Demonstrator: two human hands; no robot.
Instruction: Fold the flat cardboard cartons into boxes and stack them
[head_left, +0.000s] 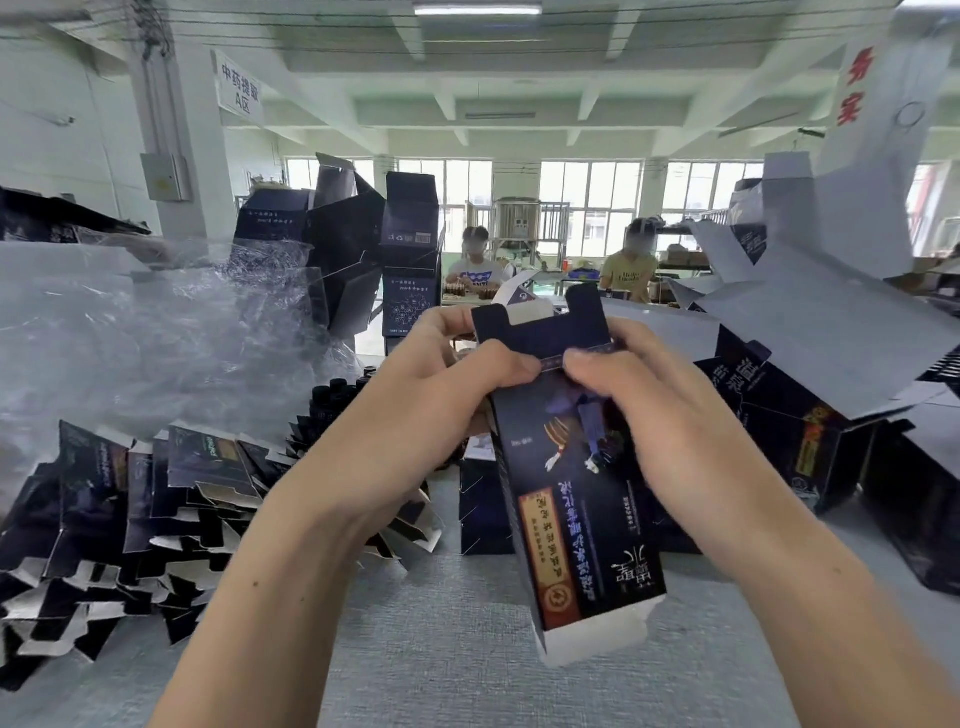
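My left hand (457, 384) and right hand (639, 400) grip a dark printed carton (571, 519) at centre frame.
Both hands pinch its upper end, thumbs nearly meeting on the front panel under the raised top flaps; its lower end hangs over the grey bench (467, 665). Flat cartons (130, 519) lie heaped at lower left; folded boxes (408, 244) stand stacked at upper centre.
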